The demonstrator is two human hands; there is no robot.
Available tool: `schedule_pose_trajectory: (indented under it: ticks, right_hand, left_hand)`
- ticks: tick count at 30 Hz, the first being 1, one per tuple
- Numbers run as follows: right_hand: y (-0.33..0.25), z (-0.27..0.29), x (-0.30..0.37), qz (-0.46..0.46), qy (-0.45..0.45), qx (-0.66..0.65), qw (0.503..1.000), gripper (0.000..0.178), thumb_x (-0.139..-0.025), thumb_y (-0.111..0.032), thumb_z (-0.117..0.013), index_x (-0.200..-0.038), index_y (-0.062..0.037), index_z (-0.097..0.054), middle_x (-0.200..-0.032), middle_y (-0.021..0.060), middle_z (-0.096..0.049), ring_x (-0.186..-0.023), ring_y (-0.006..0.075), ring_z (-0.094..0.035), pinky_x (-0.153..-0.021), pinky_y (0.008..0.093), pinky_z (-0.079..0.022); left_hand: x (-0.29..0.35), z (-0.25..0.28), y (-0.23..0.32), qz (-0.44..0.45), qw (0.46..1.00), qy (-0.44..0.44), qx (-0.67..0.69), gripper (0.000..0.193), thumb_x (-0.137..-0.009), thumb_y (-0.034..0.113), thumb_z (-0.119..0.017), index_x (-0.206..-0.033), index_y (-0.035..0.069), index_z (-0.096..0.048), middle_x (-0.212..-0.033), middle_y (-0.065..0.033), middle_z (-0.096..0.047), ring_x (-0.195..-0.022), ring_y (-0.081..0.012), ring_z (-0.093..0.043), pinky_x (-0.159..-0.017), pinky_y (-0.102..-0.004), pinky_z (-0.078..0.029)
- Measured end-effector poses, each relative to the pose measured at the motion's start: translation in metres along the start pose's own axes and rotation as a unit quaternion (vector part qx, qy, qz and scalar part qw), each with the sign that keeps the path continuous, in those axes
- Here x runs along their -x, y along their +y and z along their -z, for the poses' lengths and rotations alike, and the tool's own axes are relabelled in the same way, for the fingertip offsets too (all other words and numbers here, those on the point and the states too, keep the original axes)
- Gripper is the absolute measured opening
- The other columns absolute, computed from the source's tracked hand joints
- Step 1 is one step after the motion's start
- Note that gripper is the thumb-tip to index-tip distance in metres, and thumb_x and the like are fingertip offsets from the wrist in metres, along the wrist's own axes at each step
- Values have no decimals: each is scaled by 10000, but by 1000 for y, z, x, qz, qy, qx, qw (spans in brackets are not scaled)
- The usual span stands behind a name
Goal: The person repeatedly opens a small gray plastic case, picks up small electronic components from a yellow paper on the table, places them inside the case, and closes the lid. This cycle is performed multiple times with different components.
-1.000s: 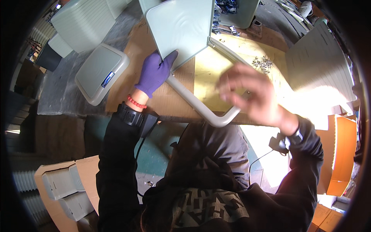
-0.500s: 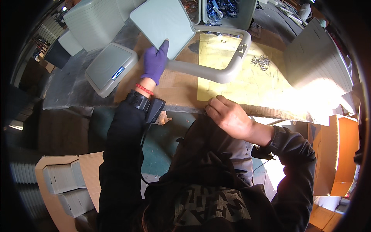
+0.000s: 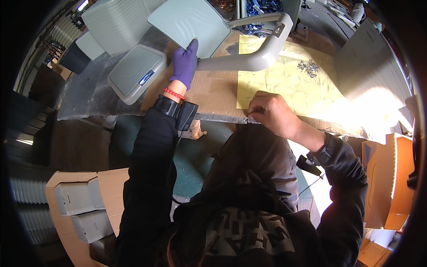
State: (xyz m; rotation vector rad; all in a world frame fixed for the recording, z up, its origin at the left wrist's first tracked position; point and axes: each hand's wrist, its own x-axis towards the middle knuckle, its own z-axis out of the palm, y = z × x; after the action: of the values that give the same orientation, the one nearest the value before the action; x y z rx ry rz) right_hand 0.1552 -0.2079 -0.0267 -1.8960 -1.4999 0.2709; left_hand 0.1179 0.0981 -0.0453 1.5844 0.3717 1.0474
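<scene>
My left hand (image 3: 184, 65), in a purple glove, grips a grey plastic lid by the near corner of its flat panel (image 3: 190, 26), thumb on top. A grey open frame (image 3: 242, 62) joins that panel at the side and stands tilted above the table; a small slot shows in its far right corner. At the table's front edge is my bare right hand (image 3: 273, 113), fingers curled and pinched together. Whatever they hold, if anything, is too small or hidden. Beyond it, a pile of small metal parts (image 3: 308, 68) lies on a yellow sheet (image 3: 289, 89).
A finished-looking grey lid (image 3: 137, 73) with a blue label lies left of my hand. Stacked grey bins (image 3: 116, 26) stand at the back left, stacked pale panels (image 3: 371, 62) on the right. An open carton (image 3: 111, 189) with grey parts sits below left; another carton (image 3: 384, 178) is right.
The frame has tilted up, its near bar rising off the yellow sheet, while my left hand keeps its grip. My right hand has shifted slightly right and up, still pinched. The whole view has shifted.
</scene>
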Motion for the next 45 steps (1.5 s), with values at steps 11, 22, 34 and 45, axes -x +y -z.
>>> schedule_pose_trajectory:
  ticks: [11, 22, 34, 45]
  right_hand:
    - [-33, 102, -6, 78, 141, -112, 981, 269, -895, 38, -722, -1152, -39, -734, -945, 23, -709, -825, 114, -660, -805, 279, -568]
    - [111, 89, -158, -59, 183, -44, 980, 115, -851, -134, -774, -944, -73, -800, -849, 54, -773, -748, 104, -690, -738, 282, -554]
    - [123, 76, -149, -126, 130, -57, 982, 146, -786, -126, -784, -879, -19, -750, -813, 80, -744, -751, 155, -682, -737, 290, -544]
    - [127, 72, -148, 168, 176, 292, 925, 68, -757, -80, -762, -825, -71, -757, -914, 63, -663, -911, 275, -620, -787, 380, -538]
  left_hand:
    - [3, 2, 3, 23, 997, -51, -47, 345, -1005, 284, -662, -991, -56, -720, -722, 22, -598, -698, -61, -474, -632, -285, -427]
    - [23, -9, 12, -113, 960, -178, -186, 330, -992, 287, -673, -1030, -39, -705, -880, -223, -720, -784, -337, -724, -667, -361, -522]
    - [27, -11, 16, -136, 959, -166, -185, 321, -998, 292, -660, -1016, -26, -698, -765, -170, -701, -651, -302, -691, -612, -363, -516]
    - [28, -12, 19, -117, 964, -168, -169, 320, -1001, 294, -656, -1033, -22, -693, -714, -148, -684, -577, -242, -666, -576, -344, -501]
